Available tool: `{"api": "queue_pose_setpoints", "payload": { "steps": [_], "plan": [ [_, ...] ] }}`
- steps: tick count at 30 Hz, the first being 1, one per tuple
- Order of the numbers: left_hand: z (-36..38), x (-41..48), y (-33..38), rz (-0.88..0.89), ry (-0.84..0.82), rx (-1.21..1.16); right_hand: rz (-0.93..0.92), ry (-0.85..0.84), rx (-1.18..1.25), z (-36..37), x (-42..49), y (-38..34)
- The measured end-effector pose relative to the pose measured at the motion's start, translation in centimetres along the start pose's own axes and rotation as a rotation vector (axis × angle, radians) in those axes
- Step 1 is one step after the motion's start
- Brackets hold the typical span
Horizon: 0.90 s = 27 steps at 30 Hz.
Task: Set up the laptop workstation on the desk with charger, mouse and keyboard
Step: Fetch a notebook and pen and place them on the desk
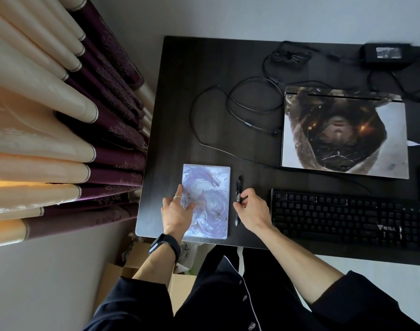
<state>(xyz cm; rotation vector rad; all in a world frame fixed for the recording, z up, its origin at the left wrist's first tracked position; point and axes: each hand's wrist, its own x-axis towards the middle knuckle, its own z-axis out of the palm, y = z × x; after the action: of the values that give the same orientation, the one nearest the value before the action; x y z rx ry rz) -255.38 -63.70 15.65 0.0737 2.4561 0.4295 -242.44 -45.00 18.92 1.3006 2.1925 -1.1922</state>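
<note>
Laptop [342, 132] lies closed; I'm seemingly tidying: left hand [178, 211] flat on notebook [211, 187], right hand [250, 209] pinching pen [239, 185]; next, open lid.

Seen from a single wide-angle camera worn on the person's head, the view drops steeply onto the near left corner of the dark counter [204, 68] from close above. Both forearms enter from the bottom edge, with the left hand [176, 211] and right hand [252, 209] just below mid-frame. A curtain [49, 103] fills the left side, and the keyboard [347, 218] runs off the right edge.
</note>
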Motion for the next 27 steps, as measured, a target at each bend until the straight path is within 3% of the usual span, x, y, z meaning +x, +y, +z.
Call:
{"api": "queue_pose_setpoints", "payload": {
  "steps": [22, 27],
  "plan": [
    [-0.8, -1.4, 1.1, -0.040, 0.014, -0.039, -0.011, -0.072, 0.108, -1.6, -1.3, 0.2],
    [0.0, -4.0, 4.5, 0.001, 0.137, -0.030, -0.031, -0.023, 0.227, -5.7, -4.0, 2.6]
  ]
}}
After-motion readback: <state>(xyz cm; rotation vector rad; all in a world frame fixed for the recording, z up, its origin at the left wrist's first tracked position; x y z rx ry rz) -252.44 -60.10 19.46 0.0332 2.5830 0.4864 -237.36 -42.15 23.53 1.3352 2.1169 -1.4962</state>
